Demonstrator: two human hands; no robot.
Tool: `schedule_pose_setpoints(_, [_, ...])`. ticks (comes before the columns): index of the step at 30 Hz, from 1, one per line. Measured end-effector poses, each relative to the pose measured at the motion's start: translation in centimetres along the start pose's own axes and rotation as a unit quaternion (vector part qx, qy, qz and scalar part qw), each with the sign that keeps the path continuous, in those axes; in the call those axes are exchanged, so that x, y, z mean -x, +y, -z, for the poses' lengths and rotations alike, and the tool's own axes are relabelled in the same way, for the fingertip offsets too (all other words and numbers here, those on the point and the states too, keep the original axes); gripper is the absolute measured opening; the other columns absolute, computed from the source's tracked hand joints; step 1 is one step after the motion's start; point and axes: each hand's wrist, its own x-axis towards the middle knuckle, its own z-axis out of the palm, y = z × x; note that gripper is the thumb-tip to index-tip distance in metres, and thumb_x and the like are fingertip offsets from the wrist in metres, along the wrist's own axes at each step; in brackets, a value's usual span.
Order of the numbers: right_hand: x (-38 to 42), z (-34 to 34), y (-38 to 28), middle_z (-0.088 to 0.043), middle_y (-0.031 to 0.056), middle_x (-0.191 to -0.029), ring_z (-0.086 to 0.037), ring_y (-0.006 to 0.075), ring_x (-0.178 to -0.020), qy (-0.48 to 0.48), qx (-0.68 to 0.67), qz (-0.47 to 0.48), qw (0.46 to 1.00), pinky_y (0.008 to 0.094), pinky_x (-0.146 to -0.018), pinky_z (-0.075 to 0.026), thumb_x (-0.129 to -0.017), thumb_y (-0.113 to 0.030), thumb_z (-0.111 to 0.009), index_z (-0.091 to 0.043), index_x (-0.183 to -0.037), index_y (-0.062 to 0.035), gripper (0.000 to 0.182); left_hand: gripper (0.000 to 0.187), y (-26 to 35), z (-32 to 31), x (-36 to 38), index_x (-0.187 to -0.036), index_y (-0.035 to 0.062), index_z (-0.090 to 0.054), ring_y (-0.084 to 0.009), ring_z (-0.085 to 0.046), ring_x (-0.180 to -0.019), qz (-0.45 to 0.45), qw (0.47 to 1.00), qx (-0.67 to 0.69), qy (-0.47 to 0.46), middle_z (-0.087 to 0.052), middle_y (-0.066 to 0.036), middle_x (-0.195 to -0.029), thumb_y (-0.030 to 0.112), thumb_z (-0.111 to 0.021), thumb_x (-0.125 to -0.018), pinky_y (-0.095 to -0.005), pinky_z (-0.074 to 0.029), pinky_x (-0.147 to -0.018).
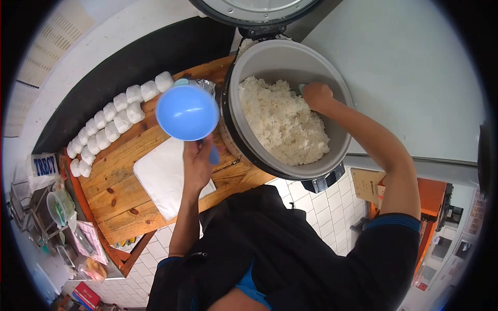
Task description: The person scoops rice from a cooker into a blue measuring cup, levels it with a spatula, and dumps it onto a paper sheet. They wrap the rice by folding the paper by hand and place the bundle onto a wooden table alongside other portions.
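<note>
- Viewing from the head camera, we look straight down on a wooden bench [119, 192] with a large rice cooker [290, 62] at its right end, lid [254, 8] swung up and back.
- Left hand [197, 163]: fingers wrapped tight around the handle [213, 154] of a blue bowl-shaped scoop [187, 112]. The scoop is held in the air above the bench, just left of the cooker's rim, its rounded underside turned toward the camera. We cannot see what, if anything, is inside it.
- Right hand [317, 97]: reaching into the cooker pot, clenched in a fist at the far right edge of the cooked white rice [282, 124]. A small pale-blue piece [301, 88] shows just beside the knuckles; we cannot tell what it is, though the fist seems to be gripping it.
- Rice: fills the pot bottom in a clumpy mass, heaped more toward the left and near wall; the far right wall of the pot is bare.
- Bench, left of the scoop: a white flat sheet [163, 176] lies under the left forearm; 2 curved rows of small white wrapped bundles [111, 122] run along the far edge, touching one another.
- Lower left, off the bench: a wire rack with a green cup [59, 207] and assorted packets, too small to read.
- Floor below: white tiles [311, 202].
- We wear a dark top with blue sleeve trim.
</note>
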Motion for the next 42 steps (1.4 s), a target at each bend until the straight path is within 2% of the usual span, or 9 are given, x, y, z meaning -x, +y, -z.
schedule_pose_setpoints(6, [-4.5,1.1,0.5,-0.071,0.0117,-0.087,-0.071,0.0344,-0.086,0.100,0.030,0.193,0.976,0.0457,-0.070,-0.058,-0.091,-0.025,-0.061,-0.076,-0.082,-0.0123,0.022,0.026,-1.9,-0.9,-1.4,-0.126,-0.0011,-0.050,-0.0165,-0.050,-0.096,-0.045,0.998,-0.030,-0.031,-0.054,-0.006,-0.103,0.015,-0.048,-0.105,-0.0301,-0.042,-0.091])
schedule_pose_setpoints(13, [3.6,3.9,-1.4,-0.070,0.0167,-0.085,-0.070,0.0354,-0.084,0.005,-0.085,0.205,0.975,0.0503,-0.066,-0.056,-0.090,-0.026,-0.061,-0.074,-0.081,-0.0103,0.023,0.029,-3.0,0.2,-1.8,-0.127,-0.0001,-0.048,-0.0169,-0.049,-0.092,-0.054,0.997,-0.029,-0.050,-0.051,-0.007,-0.105,0.017,-0.049,-0.105,-0.0317,-0.042,-0.091])
schedule_pose_setpoints(16, [2.8,3.5,-1.4,-0.069,0.0150,-0.083,-0.070,0.0307,-0.081,0.072,-0.050,0.179,0.980,0.0448,-0.073,-0.053,-0.090,-0.022,-0.061,-0.072,-0.082,-0.0099,0.019,0.033,-1.9,0.1,-1.7,-0.133,-0.0001,-0.043,-0.0193,-0.051,-0.101,-0.002,0.998,0.013,-0.065,-0.052,-0.009,-0.113,0.017,-0.048,-0.105,-0.0340,-0.042,-0.097])
schedule_pose_setpoints(18, [-1.2,1.7,-2.4,-0.068,0.0108,-0.079,-0.068,0.0241,-0.081,0.276,0.100,0.047,0.955,0.0377,-0.085,-0.045,-0.089,-0.020,-0.061,-0.069,-0.083,-0.0115,0.013,0.038,-1.9,0.0,-0.9,-0.138,-0.0004,-0.040,-0.0216,-0.054,-0.110,0.054,0.995,0.060,-0.054,-0.054,-0.012,-0.121,0.016,-0.047,-0.105,-0.0353,-0.041,-0.101])
schedule_pose_setpoints(23, [-7.7,-1.9,-3.9,-0.065,0.0044,-0.083,-0.061,0.0182,-0.089,0.370,0.014,0.171,0.913,0.0360,-0.094,-0.035,-0.086,-0.016,-0.062,-0.069,-0.090,-0.0137,0.008,0.052,-1.7,-0.1,-1.1,-0.152,-0.0024,-0.021,-0.0315,-0.026,-0.147,-0.022,0.984,0.141,-0.106,-0.028,-0.020,-0.158,0.010,-0.042,-0.105,-0.0410,-0.024,-0.120])
schedule_pose_setpoints(33, [3.6,-2.1,-2.5,-0.069,0.0108,-0.085,-0.063,0.0304,-0.084,0.090,-0.265,0.289,0.916,0.0410,-0.094,-0.034,-0.091,-0.016,-0.062,-0.070,-0.098,-0.0084,0.013,0.053,-1.4,-0.4,-1.3,-0.151,-0.0029,-0.018,-0.0307,-0.032,-0.145,-0.023,0.987,0.126,-0.097,-0.034,-0.022,-0.154,0.006,-0.041,-0.104,-0.0403,-0.023,-0.121])
schedule_pose_setpoints(36, [6.6,-2.0,-3.0,-0.071,0.0135,-0.098,-0.063,0.0331,-0.090,0.053,-0.297,0.255,0.919,0.0439,-0.098,-0.034,-0.088,-0.009,-0.062,-0.070,-0.107,-0.0060,0.021,0.049,-1.9,0.1,-1.1,-0.148,-0.0050,-0.026,-0.0294,-0.042,-0.139,-0.045,0.990,0.113,-0.069,-0.045,-0.021,-0.146,0.006,-0.044,-0.103,-0.0380,-0.033,-0.117])
schedule_pose_setpoints(38, [7.0,-2.6,-2.0,-0.070,0.0131,-0.097,-0.060,0.0318,-0.097,0.061,-0.318,0.267,0.908,0.0438,-0.099,-0.035,-0.088,-0.006,-0.061,-0.069,-0.109,-0.0083,0.023,0.045,-1.1,1.0,-0.8,-0.144,-0.0042,-0.036,-0.0212,-0.066,-0.106,-0.009,0.999,0.010,-0.031,-0.061,-0.015,-0.128,0.011,-0.047,-0.103,-0.0308,-0.054,-0.090])
schedule_pose_setpoints(42, [8.3,-0.7,-0.7,-0.068,0.0131,-0.096,-0.058,0.0290,-0.110,-0.053,-0.394,0.284,0.873,0.0412,-0.101,-0.040,-0.084,0.000,-0.058,-0.067,-0.113,-0.0068,0.032,0.034,2.7,1.6,-0.1,-0.134,0.0007,-0.050,-0.0097,-0.047,-0.050,-0.085,0.989,-0.120,-0.015,-0.069,-0.007,-0.097,0.013,-0.048,-0.103,-0.0258,-0.041,-0.047])
